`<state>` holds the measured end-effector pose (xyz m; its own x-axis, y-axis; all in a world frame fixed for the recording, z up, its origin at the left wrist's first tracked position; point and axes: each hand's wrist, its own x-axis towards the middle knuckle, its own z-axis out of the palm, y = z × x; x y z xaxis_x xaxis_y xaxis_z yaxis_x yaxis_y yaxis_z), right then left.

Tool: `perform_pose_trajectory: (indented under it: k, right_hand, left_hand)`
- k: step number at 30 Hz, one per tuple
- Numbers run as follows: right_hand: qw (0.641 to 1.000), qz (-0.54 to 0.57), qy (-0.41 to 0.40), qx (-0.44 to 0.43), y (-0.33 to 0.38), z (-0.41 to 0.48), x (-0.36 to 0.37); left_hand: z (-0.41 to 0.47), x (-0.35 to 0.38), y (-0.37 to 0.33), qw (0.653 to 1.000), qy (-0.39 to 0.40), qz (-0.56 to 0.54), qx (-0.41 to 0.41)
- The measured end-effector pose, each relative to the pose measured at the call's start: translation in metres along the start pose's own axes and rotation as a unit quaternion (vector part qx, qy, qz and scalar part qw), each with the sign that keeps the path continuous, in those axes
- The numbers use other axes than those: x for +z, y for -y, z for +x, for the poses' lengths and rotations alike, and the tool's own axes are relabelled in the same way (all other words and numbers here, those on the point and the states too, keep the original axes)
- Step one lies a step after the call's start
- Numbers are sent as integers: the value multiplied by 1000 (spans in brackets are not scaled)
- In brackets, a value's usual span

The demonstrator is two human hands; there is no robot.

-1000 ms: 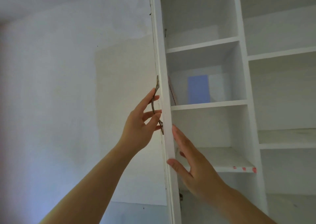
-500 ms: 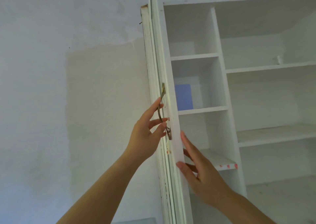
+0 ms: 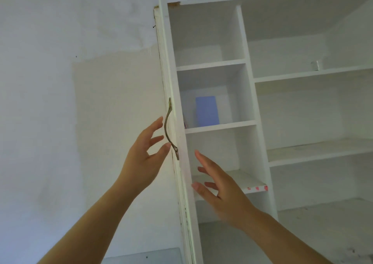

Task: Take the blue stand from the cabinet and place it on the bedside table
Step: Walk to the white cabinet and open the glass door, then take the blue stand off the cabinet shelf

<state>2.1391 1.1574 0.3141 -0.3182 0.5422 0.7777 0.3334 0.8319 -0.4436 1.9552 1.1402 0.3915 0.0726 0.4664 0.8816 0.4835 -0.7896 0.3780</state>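
Observation:
The blue stand (image 3: pixel 207 111) stands upright at the back of a narrow compartment in the white cabinet (image 3: pixel 247 94), on the second shelf from the top. The cabinet door (image 3: pixel 171 82) is seen edge-on, swung wide, with a curved metal handle (image 3: pixel 169 128). My left hand (image 3: pixel 144 156) is open just left of the handle, with a fingertip almost touching it. My right hand (image 3: pixel 220 187) is open to the right of the door edge, in front of the lower shelf, below the stand. Neither hand holds anything.
White shelves (image 3: pixel 321 148) fill the right side of the cabinet. A small grey object (image 3: pixel 315 65) sits on an upper right shelf. A bare painted wall (image 3: pixel 70 102) lies to the left. A shelf edge carries red marks (image 3: pixel 257 188).
My left hand has let go of the handle and spread its fingers. My right hand has come off the door edge. The view has shifted, showing more of the cabinet interior.

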Motion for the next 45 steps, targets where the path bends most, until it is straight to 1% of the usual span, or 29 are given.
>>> perform_pose_trajectory:
  k: [2, 5, 9, 12, 14, 19, 25, 30, 33, 39, 42, 45]
  right_hand:
    - [1000, 6, 8, -6, -2, -4, -13]
    - [1000, 7, 19, -6, -6, -10, -38]
    - [999, -18, 27, -8, -18, -23, -75]
    - [999, -35, 30, -9, -28, -35, -105]
    - [999, -43, 32, -4, -34, -45, -125]
    - [996, -75, 42, 16, -60, -72, -174]
    - [990, -128, 46, 32, -92, -77, -224]
    - [988, -147, 42, 24, -122, -50, -245]
    - [988, -150, 38, 19, -145, -27, -248]
    - [985, -172, 8, -6, -199, 38, -250]
    - [984, -176, -7, -22, -222, 80, -249]
    - [985, -170, -17, -41, -241, 119, -246]
  left_hand:
    - [-4, 0, -10, 1000, -19, 15, -3]
    - [-11, 7, -31, 998, -37, 37, 17]
    - [-20, 27, -61, 996, -46, 61, 47]
    - [-26, 53, -82, 995, -40, 76, 45]
    - [-29, 74, -92, 996, -23, 73, 42]
    - [-35, 138, -96, 995, 52, 77, 21]
    - [-23, 207, -91, 992, 94, 80, -14]
    - [7, 244, -68, 989, 103, 102, -3]
    - [28, 264, -45, 992, 93, 90, -8]
    - [94, 299, 23, 997, 39, 69, 15]
    - [131, 308, 51, 997, 14, 76, 26]
    - [164, 312, 76, 995, 6, 92, 36]
